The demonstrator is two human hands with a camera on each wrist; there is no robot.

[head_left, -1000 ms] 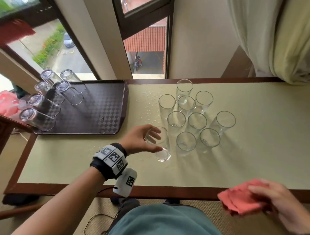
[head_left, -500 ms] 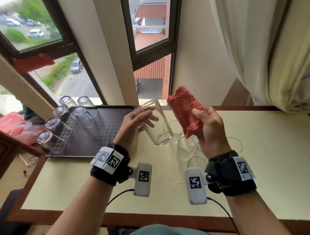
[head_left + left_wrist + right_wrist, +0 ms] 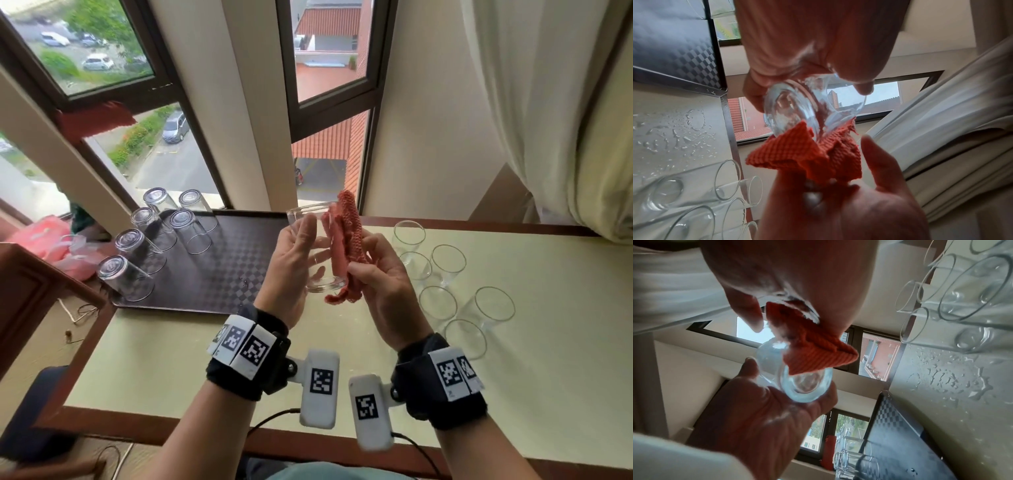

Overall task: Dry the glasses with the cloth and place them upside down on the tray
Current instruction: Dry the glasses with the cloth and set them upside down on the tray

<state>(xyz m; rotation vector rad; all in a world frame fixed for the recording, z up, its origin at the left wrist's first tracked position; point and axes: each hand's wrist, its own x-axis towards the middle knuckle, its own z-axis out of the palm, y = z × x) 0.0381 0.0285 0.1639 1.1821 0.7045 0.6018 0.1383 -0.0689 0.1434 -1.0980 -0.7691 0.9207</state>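
My left hand (image 3: 303,248) grips a clear glass (image 3: 320,279) in the air above the table, mouth tilted up toward the window. The right hand (image 3: 371,270) pinches a red knitted cloth (image 3: 347,236) and holds it against the glass's side. In the left wrist view the cloth (image 3: 807,154) touches the glass (image 3: 809,107) near its rim; the right wrist view shows the cloth (image 3: 816,345) draped over the glass (image 3: 805,382). A dark checkered tray (image 3: 226,270) on the left carries several upside-down glasses (image 3: 128,277).
Several upright glasses (image 3: 443,270) stand on the pale table (image 3: 548,325) to the right of my hands. Water drops (image 3: 674,134) lie on the table beside the tray. The window frame and a curtain (image 3: 548,102) are behind. A pink bag (image 3: 44,236) lies left of the tray.
The left hand lifted the glass off the table to chest height. The right hand brought the cloth up from the table's edge, and it now touches the glass.
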